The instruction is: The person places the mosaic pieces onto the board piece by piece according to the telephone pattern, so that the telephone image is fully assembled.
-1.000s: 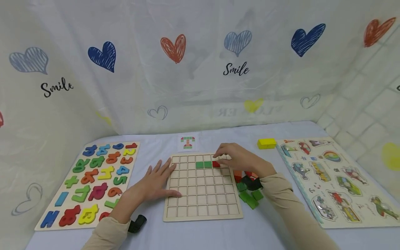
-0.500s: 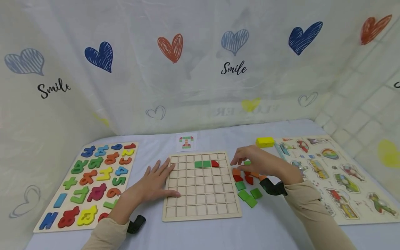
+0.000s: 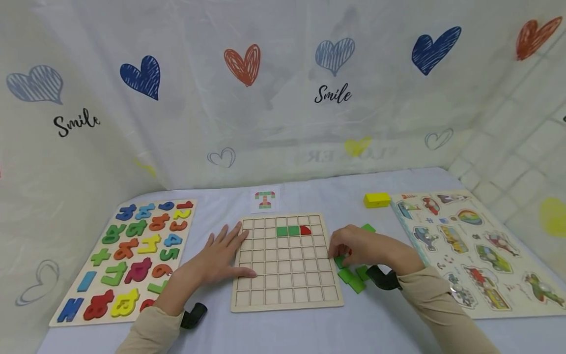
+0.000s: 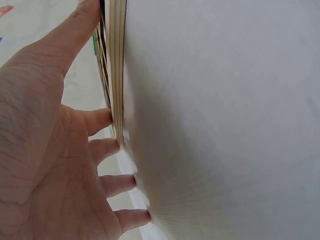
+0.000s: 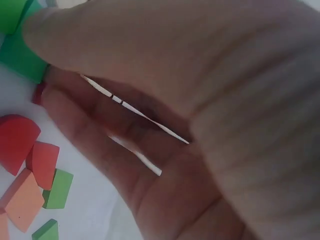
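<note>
Though laden, tablecloth (image 3: 252, 337); heart-printed backdrop (image 3: 283, 118)

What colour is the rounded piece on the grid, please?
The rounded piece is red, seen best in the head view.

Curtained puzzle-play spot, heart-print drape (image 3: 283, 118), cloth-covered table (image 3: 287, 334), number puzzle (image 3: 72, 295), picture puzzle (image 3: 539, 268)

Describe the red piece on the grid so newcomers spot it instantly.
In the head view, find the wooden grid board, low centre. Near its far edge, the red piece is rightmost in a row of three. Unlike both green squares, it has a rounded corner.
</note>
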